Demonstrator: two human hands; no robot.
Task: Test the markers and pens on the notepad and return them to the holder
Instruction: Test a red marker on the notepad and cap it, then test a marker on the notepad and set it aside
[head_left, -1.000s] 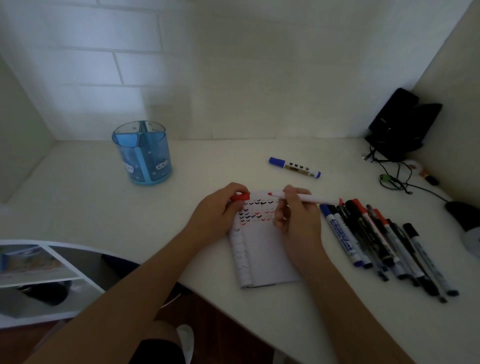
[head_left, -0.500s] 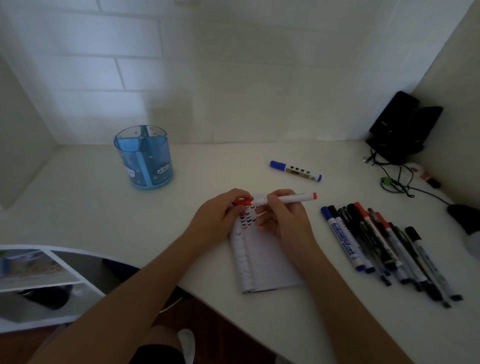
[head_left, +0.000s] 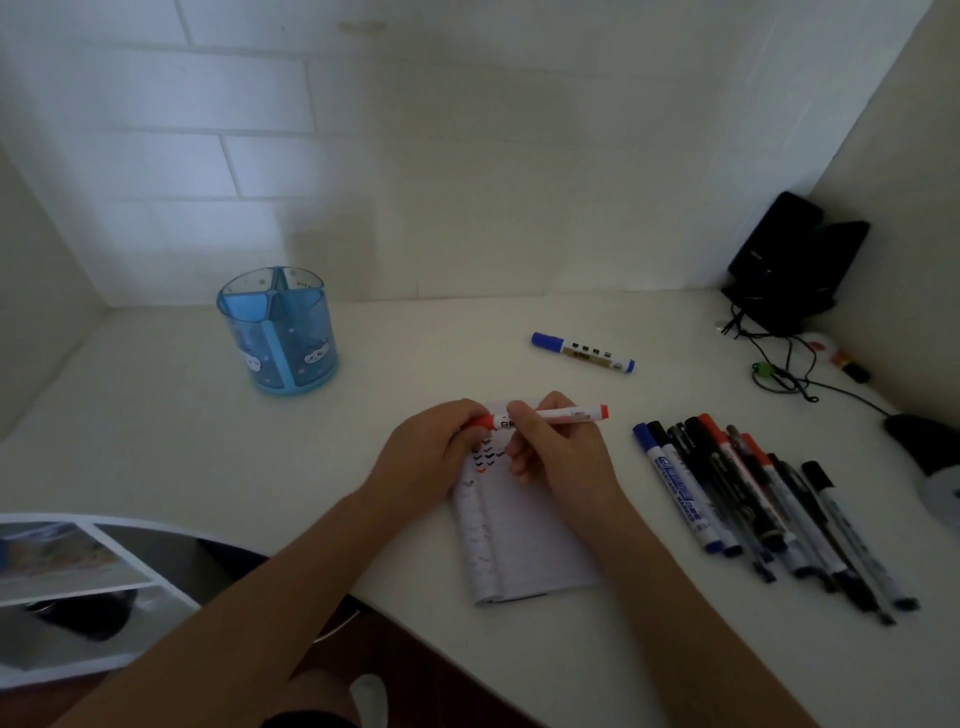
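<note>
A red marker (head_left: 569, 414) lies level between both hands above the notepad (head_left: 524, 540). My right hand (head_left: 558, 447) grips its white barrel. My left hand (head_left: 431, 449) holds the red cap (head_left: 482, 421), which sits on the marker's left end. The notepad's top shows rows of small black and red test marks. The blue pen holder (head_left: 278, 327) stands at the far left with no pens showing in it. A blue-capped marker (head_left: 582, 352) lies alone behind the hands. Several markers and pens (head_left: 763, 499) lie in a row to the right.
A black device (head_left: 795, 260) with tangled cables (head_left: 779, 369) occupies the back right corner. A dark mouse-like object (head_left: 924, 447) lies at the right edge. The desk's front edge runs diagonally below the notepad, and a shelf unit (head_left: 78, 587) sits lower left.
The marker and cap, apart a second ago, have come together: the cap now sits on the marker's tip. My right hand slid the marker leftward toward my left hand.
</note>
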